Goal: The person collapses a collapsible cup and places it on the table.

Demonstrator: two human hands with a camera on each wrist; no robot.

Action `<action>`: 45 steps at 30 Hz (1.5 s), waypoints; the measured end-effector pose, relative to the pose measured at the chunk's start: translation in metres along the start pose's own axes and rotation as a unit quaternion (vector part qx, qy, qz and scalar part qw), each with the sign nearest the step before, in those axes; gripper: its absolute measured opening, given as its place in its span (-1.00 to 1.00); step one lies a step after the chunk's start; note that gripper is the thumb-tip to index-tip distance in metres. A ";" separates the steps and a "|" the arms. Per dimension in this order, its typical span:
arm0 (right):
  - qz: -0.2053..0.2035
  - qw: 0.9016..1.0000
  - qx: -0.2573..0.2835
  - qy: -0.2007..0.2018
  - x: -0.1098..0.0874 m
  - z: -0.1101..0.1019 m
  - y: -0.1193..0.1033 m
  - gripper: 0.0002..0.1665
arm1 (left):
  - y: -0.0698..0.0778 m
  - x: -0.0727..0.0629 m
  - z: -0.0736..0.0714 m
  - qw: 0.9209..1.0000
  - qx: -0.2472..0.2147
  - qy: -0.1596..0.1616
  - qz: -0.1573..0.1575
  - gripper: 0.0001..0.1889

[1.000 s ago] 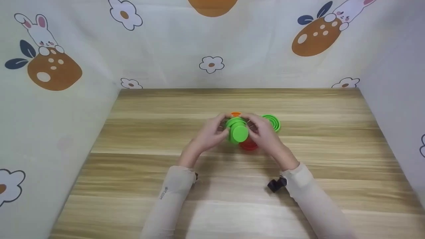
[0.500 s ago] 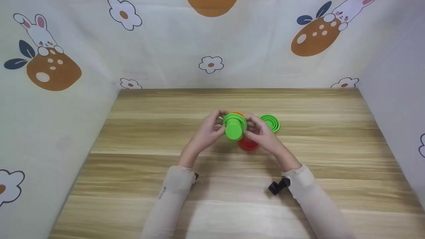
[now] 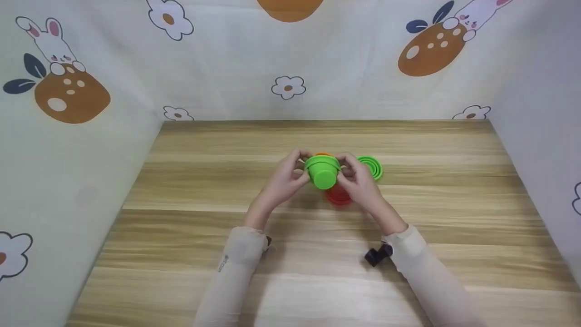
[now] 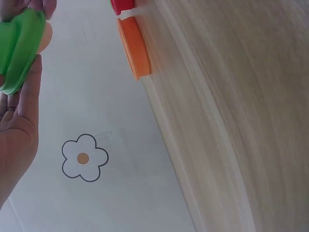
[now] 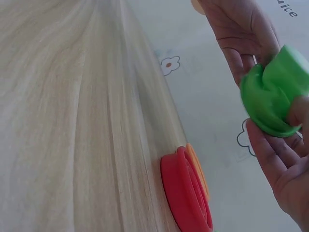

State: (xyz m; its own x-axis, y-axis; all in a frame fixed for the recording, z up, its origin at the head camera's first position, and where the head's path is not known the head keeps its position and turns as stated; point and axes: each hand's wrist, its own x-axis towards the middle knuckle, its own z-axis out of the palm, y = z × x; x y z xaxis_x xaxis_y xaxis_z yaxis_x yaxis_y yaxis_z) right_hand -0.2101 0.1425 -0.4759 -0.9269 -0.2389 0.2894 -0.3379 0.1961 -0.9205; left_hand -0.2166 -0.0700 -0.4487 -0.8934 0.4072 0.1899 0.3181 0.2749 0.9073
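A green collapsible cup (image 3: 323, 176) is held above the table between both hands, its round base tilted toward the head camera. Thumb and fingers of my left hand (image 3: 289, 178) pinch its left rim, while my right hand (image 3: 361, 184) grips the opposite side. The right wrist view shows the cup's green wall (image 5: 275, 96) folded and uneven near the rim, with the narrow end standing out. In the left wrist view, the wide green rim (image 4: 26, 53) sits between the fingers of the two hands. The cup's mouth faces away and is hidden from the head view.
On the table lie a flattened red collapsible cup (image 3: 339, 196) under the hands, an orange one (image 4: 135, 48) behind them and another flattened green one (image 3: 371, 168) beyond the right hand. A patterned cloth wall (image 3: 227, 68) borders the table's far edge.
The held cup has risen slightly and its base has tipped around. Its sides now look like a wider stepped cone instead of a narrow stub. Both hands keep hold; the right fingers have shifted along the rim.
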 end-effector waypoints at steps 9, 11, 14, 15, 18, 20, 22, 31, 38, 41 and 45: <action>0.023 1.000 0.017 0.012 0.002 -0.008 -0.002 -0.63 | -0.001 -0.001 -0.005 1.000 -0.007 -0.003 -0.012 -0.60; 0.030 0.999 0.020 0.012 0.003 -0.010 -0.003 -0.62 | 0.000 -0.001 -0.006 1.000 -0.010 -0.005 -0.017 -0.60; 0.041 0.999 0.024 0.000 0.002 -0.012 -0.005 -0.61 | 0.000 -0.003 -0.007 1.000 -0.011 -0.015 -0.024 -0.59; 0.042 0.999 0.022 -0.006 0.002 -0.012 -0.005 -0.61 | 0.001 -0.003 -0.006 0.999 -0.011 -0.020 -0.026 -0.58; 0.048 0.998 0.034 -0.026 0.002 -0.013 -0.005 -0.60 | 0.001 -0.004 -0.005 0.999 -0.017 -0.036 -0.026 -0.57; 0.050 0.997 0.047 -0.039 0.001 -0.013 -0.006 -0.61 | 0.001 -0.003 -0.003 0.999 -0.020 -0.045 -0.023 -0.57; 0.052 0.995 0.060 -0.053 0.001 -0.013 -0.006 -0.61 | 0.002 -0.003 -0.002 0.998 -0.017 -0.049 -0.017 -0.60; 0.098 0.980 0.135 -0.112 0.000 -0.014 -0.010 -0.69 | 0.001 -0.004 -0.001 0.999 0.000 -0.043 -0.014 -0.74; 0.102 0.976 0.148 -0.121 0.001 -0.012 -0.009 -0.74 | 0.003 -0.004 -0.002 0.998 -0.004 -0.053 -0.030 -0.74; 0.092 0.978 0.144 -0.118 0.000 -0.012 -0.010 -0.69 | 0.003 -0.004 -0.002 0.997 -0.014 -0.059 -0.037 -0.74; 0.084 0.980 0.139 -0.114 -0.001 -0.011 -0.009 -0.65 | 0.002 -0.005 -0.003 0.997 -0.024 -0.063 -0.037 -0.76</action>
State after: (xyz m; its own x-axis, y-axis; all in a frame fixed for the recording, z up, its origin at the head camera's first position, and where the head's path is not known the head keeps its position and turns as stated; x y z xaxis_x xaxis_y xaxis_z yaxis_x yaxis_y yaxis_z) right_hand -0.2081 0.1519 -0.4648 -0.8943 -0.4384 0.0901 -0.0962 -0.0083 -0.9953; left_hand -0.2125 -0.0738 -0.4464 -0.8661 0.4940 0.0762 0.2350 0.2679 0.9343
